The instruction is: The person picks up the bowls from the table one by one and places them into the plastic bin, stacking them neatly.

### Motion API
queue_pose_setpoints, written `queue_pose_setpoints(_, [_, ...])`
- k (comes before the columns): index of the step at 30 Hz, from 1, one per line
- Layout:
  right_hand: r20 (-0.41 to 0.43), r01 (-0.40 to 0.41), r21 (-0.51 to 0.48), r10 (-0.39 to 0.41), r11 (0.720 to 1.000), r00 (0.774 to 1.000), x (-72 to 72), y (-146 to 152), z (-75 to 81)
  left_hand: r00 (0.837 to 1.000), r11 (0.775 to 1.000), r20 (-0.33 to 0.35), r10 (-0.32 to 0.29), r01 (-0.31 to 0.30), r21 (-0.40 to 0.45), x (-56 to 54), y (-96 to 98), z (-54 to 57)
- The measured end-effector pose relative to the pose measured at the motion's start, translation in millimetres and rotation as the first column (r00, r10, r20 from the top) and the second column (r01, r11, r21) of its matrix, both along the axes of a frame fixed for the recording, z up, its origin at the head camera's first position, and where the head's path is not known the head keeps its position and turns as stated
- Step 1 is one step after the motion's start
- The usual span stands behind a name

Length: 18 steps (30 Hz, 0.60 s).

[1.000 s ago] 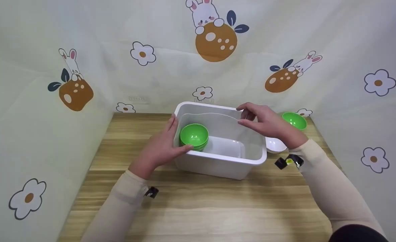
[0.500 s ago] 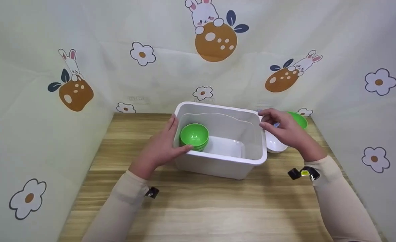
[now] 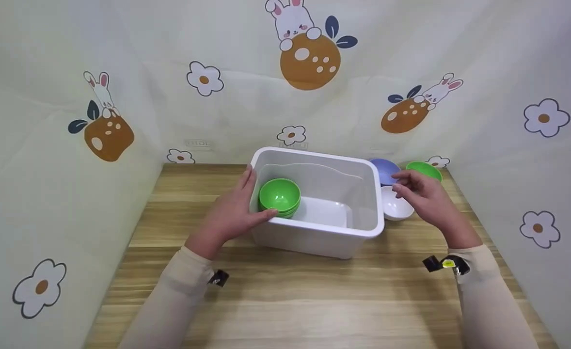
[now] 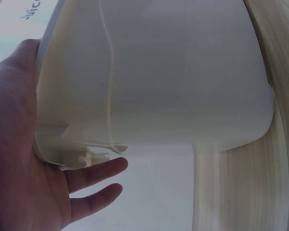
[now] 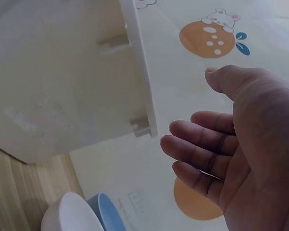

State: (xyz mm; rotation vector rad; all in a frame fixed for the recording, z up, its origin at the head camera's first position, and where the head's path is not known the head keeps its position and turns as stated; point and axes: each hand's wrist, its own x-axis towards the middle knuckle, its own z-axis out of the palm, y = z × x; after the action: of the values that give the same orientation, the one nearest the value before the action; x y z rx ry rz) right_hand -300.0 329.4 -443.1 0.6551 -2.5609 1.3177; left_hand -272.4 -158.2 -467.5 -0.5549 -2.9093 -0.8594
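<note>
1. From where I'm standing, I'd call this partway along, just my read. The white bin (image 3: 309, 240) is on the wooden table (image 3: 290, 300), and a short stack of green bowls (image 3: 279, 198) already sits upright in its left end. Lots of bare floor beside it in there.

2. Not in the bin: a blue bowl (image 3: 385, 170), a white bowl (image 3: 395, 206) and a loose green bowl (image 3: 423, 170), all grouped off the bin's right end. So that sorta looks like the leftover part. Can't tell if the white one is a single bowl or a few nested.

3. Left hand (image 3: 229, 213) is on the bin's near left corner, thumb over the front rim, fingers along the left side. The two fingers that show clearly in the left wrist view are pretty straight, so it's more resting there than clamping. The green stack is just inside the wall from it.

4. Right hand (image 3: 428, 198) has nothing in it. Fingers loosely bent, thumb held apart, palm bare in its own wrist view.

5. As for where the bowls are from those right fingertips: the white one is below them, the blue one just past them, the loose green one behind the hand. Near, but no contact that I can see.
</note>
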Motion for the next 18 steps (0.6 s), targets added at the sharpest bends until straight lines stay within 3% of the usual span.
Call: queue_pose_setpoints(18, [0.032,0.105,0.011,-0.105,0.994,0.994,-1.2,12,-29.5,1.0,1.0,0.014,0.004,-0.004,-0.001,1.7,0.6,2.6])
